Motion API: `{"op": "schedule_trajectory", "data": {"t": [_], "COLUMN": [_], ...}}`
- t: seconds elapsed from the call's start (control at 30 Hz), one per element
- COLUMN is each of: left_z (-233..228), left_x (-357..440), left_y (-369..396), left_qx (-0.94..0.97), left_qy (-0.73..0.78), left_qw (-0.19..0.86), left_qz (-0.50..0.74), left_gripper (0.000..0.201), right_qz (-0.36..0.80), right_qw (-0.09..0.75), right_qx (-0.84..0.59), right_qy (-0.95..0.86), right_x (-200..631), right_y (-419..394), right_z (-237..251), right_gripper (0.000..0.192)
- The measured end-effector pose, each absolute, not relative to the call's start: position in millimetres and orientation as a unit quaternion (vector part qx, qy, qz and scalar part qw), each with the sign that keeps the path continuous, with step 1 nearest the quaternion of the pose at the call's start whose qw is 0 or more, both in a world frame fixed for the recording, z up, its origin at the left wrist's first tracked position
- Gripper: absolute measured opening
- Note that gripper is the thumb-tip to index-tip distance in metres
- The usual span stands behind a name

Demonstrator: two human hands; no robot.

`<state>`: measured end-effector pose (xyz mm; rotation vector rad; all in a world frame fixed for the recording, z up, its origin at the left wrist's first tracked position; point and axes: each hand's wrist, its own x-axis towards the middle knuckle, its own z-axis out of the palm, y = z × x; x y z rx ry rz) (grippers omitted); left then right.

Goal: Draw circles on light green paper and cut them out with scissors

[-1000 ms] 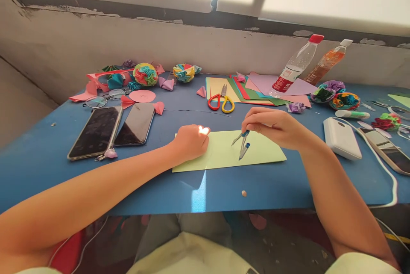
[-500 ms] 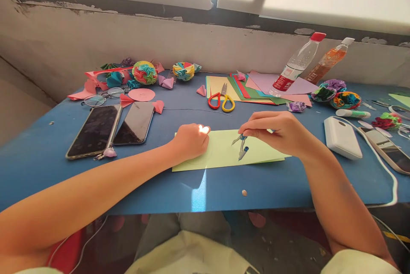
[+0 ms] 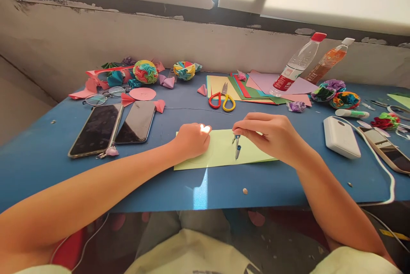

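On the near middle of the blue table [image 3: 48, 154] lies a pale green paper sheet [image 3: 221, 150], flat and rectangular, smooth with a matte surface. The left hand [image 3: 191, 139] is curled into a loose fist and presses down the sheet's left part. The right hand [image 3: 267, 134] pinches the top of a small metal compass [image 3: 237, 145] between its fingertips, the points standing on the paper. Compared with a second ago, the compass legs are now closed almost together, where earlier they were spread wide, and the right hand has shifted a little to the left. Farther away lie scissors [image 3: 221, 99] with red and yellow plastic handles.
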<state>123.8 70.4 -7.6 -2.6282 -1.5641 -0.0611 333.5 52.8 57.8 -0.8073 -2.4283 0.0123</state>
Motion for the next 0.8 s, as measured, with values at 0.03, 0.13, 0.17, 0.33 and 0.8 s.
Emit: {"op": "schedule_trajectory", "data": {"t": [0.03, 0.13, 0.17, 0.33, 0.8], "left_z": [-7, -7, -7, -9, -10], "left_x": [124, 123, 123, 123, 120], "left_y": [70, 71, 71, 70, 69], "left_qx": [-0.859, -0.86, -0.861, -0.864, -0.905], "left_qy": [-0.51, -0.508, -0.506, -0.501, -0.406], "left_qw": [0.041, 0.04, 0.039, 0.044, 0.092], "left_qz": [-0.021, -0.022, -0.023, -0.031, -0.088], "left_gripper": [0.022, 0.022, 0.022, 0.021, 0.021], "right_qz": [-0.013, -0.068, -0.085, -0.162, -0.161], "right_qw": [0.29, 0.296, 0.295, 0.282, 0.249], "right_qx": [-0.305, -0.311, -0.313, -0.324, -0.436], "right_qy": [-0.907, -0.901, -0.899, -0.888, -0.85], "right_x": [332, 329, 329, 328, 332], "right_y": [53, 55, 55, 57, 72], "right_z": [57, 55, 55, 55, 55], "right_gripper": [0.025, 0.025, 0.026, 0.028, 0.045]}}
